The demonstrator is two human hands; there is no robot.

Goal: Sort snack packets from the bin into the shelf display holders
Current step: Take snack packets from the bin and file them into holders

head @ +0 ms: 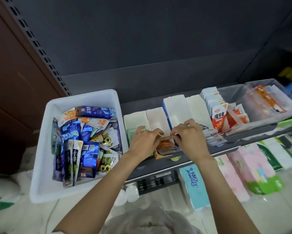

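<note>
Both forearms reach forward over the shelf [226,146] edge, right of the white bin [45,149]; left hand [144,141] and right hand [190,137] meet knuckles-up at the front of the white display holders [157,119]; each grip narrow, fingertips pinching the top edge of one orange snack packet [165,145]; more packets heaped inside the bin.

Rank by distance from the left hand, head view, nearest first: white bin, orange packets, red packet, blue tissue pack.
From the left hand:
1. Orange packets: touching, pinched between both hands at the shelf's front edge.
2. White bin: just to its left.
3. Red packet: upright in the holder to the right, beyond the right hand.
4. Blue tissue pack: on the lower shelf, below right.
</note>
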